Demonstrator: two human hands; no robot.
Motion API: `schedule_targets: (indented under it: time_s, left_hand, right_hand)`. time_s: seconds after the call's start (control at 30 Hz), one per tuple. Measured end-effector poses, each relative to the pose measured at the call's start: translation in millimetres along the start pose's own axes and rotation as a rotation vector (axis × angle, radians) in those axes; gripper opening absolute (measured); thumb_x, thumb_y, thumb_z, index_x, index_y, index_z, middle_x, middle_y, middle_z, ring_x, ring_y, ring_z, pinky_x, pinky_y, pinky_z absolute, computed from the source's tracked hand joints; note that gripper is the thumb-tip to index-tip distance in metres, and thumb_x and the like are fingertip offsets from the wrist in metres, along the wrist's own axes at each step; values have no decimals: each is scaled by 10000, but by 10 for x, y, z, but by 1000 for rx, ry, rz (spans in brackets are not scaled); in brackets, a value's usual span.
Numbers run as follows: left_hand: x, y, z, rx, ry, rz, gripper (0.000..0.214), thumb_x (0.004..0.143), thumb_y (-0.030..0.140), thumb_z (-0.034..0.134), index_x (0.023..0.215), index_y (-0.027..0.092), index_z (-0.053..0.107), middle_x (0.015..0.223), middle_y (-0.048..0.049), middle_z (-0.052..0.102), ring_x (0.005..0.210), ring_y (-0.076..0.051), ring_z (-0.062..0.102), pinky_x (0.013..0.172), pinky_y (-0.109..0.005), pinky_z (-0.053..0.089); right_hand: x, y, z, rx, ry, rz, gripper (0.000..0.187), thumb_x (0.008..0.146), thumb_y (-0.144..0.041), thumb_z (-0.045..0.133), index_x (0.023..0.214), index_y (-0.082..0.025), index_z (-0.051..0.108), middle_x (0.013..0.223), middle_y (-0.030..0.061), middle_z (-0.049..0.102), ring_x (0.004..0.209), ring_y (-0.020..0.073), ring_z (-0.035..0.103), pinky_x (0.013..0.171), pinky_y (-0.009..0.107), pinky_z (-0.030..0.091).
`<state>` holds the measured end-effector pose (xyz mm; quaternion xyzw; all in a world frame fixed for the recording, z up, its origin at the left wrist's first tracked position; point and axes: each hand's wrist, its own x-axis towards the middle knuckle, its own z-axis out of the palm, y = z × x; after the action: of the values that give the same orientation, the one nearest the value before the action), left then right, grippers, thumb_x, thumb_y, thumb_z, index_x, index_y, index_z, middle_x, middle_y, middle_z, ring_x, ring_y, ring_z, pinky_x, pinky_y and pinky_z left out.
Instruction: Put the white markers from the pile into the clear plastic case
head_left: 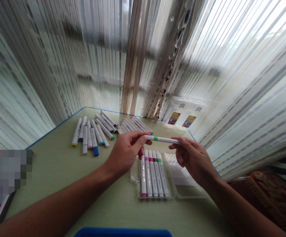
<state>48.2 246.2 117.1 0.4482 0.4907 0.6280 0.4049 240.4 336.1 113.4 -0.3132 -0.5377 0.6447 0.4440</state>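
Observation:
A white marker pen with a green band (166, 140) is stretched level between both hands. My left hand (130, 146) pinches its left end, and my right hand (192, 154) pinches the right end. Below them lies an open clear plastic case (172, 189). Several white markers (154, 177) stand side by side in its left half, with pink, purple, red, dark and green bands or ends. The right half of the case, partly behind my right hand, shows a whitish panel (181, 171).
Loose markers (90, 135) are spread over the far left of the green table (59, 177), more (135, 125) behind my left hand. Two clear cases with labels (181, 119) stand by the striped curtain (103, 59). A blue edge (123, 232) shows in front, a dark-edged object (7, 204) at left.

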Motion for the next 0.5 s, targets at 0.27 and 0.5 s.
schedule_targets:
  time_s: [0.27,0.5]
  left_hand:
    - [-7,7,-7,-38,-21,-24,290,882,209,597,1113,52,674,845,-88,706,480,-44,496,453,-173,421]
    - [-19,-30,44,-54,-16,-7,290,881,224,588,1077,35,689,820,-93,701,473,-46,477,448,-174,418]
  right_hand:
    - [20,11,-23,-32,18,-5,273,777,-370,741,896,-125,746,715,77,728,356,63,460,300,174,345]
    - [-18,-35,21,-107,74,14,319,697,-432,796,849,-154,762,653,48,669,384,68,418,317,193,336]
